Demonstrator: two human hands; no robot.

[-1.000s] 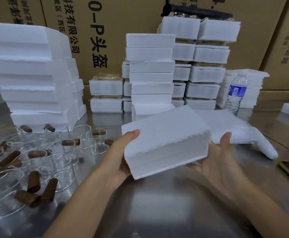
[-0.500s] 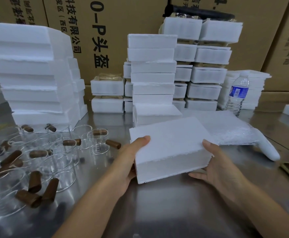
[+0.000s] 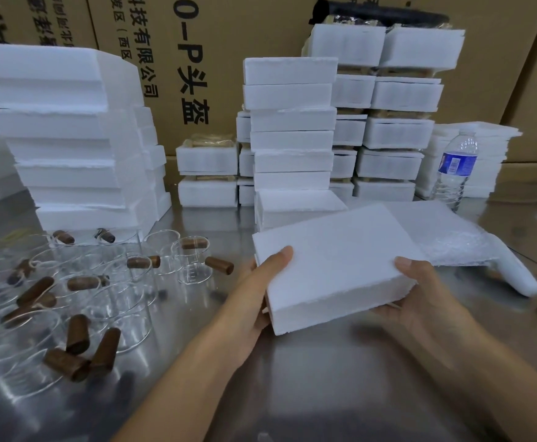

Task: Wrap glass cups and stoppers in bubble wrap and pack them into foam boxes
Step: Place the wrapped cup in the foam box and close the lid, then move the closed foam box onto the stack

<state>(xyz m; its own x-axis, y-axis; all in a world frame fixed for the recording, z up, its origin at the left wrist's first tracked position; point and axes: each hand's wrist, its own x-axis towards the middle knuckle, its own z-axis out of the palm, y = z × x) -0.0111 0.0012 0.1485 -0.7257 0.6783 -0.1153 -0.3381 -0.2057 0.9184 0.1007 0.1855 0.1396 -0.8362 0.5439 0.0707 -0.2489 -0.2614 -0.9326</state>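
Observation:
A closed white foam box (image 3: 334, 266) is held between both hands just above the steel table (image 3: 308, 378). My left hand (image 3: 257, 291) grips its left end, thumb on top. My right hand (image 3: 420, 295) grips its right end, thumb on top and fingers under it. Several clear glass cups (image 3: 193, 258) stand at the left with brown wooden stoppers (image 3: 77, 333) scattered among them. A sheet of bubble wrap (image 3: 445, 237) lies behind the box on the right.
Stacks of white foam boxes stand at the left (image 3: 69, 138) and in the middle (image 3: 292, 129), in front of cardboard cartons (image 3: 228, 43). A water bottle (image 3: 455, 170) stands at the back right. A white roll (image 3: 515, 275) lies beside the bubble wrap.
Both hands have lowered the foam box toward the table and levelled it. My right thumb has come onto the box's top.

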